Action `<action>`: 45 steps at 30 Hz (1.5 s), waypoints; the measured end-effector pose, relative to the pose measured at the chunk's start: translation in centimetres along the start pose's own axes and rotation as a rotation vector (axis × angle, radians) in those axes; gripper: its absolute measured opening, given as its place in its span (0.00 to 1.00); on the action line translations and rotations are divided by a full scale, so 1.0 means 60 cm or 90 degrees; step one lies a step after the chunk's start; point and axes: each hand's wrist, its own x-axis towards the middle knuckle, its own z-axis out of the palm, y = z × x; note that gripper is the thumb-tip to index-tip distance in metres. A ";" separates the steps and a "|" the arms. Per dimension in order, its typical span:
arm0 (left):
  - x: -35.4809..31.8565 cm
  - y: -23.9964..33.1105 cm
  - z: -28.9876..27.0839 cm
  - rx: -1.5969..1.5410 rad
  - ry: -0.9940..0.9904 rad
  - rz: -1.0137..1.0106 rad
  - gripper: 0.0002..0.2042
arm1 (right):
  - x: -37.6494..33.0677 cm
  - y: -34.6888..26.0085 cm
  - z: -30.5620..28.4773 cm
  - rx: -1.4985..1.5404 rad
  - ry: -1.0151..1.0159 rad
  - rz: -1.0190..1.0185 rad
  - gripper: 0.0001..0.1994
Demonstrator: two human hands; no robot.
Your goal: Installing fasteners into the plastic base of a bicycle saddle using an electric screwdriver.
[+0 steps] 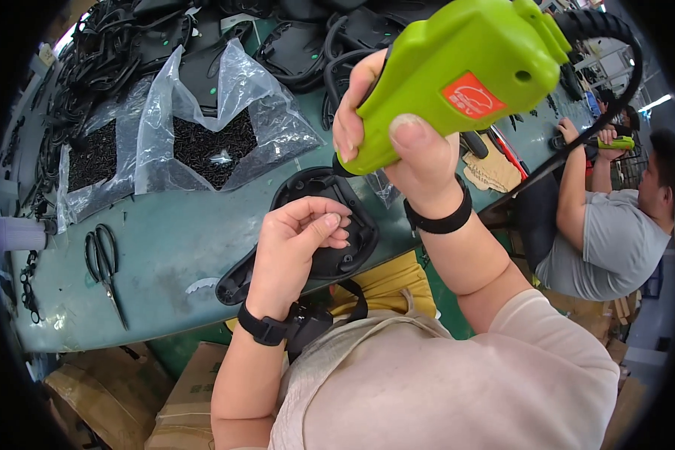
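Observation:
My right hand (397, 142) grips a lime-green electric screwdriver (465, 71) held upright above the bench, its black cable (622, 60) looping off to the right. My left hand (296, 240) rests on a black plastic part (307, 229) at the front edge of the green bench (165, 247), its fingertips pinched together over the part; whatever small item is between them is too small to tell. The screwdriver's tip is hidden behind my right hand, just above the part.
Two clear bags of small black screws (202, 142) lie open on the bench, with black scissors (103, 266) to the left and piles of black parts (127, 45) at the back. A co-worker (615, 225) sits at right holding another green screwdriver. Cardboard boxes (187, 390) stand below.

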 end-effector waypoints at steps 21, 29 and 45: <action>-0.029 0.014 0.036 -0.224 -0.049 0.044 0.10 | -0.053 -0.111 -0.073 0.332 -0.084 -0.137 0.28; -0.035 0.002 0.056 -0.063 0.029 0.143 0.07 | -0.083 -0.116 -0.072 0.244 -0.110 -0.209 0.28; -0.019 -0.009 0.047 0.280 0.149 0.196 0.09 | -0.102 -0.119 -0.082 0.194 -0.086 -0.098 0.30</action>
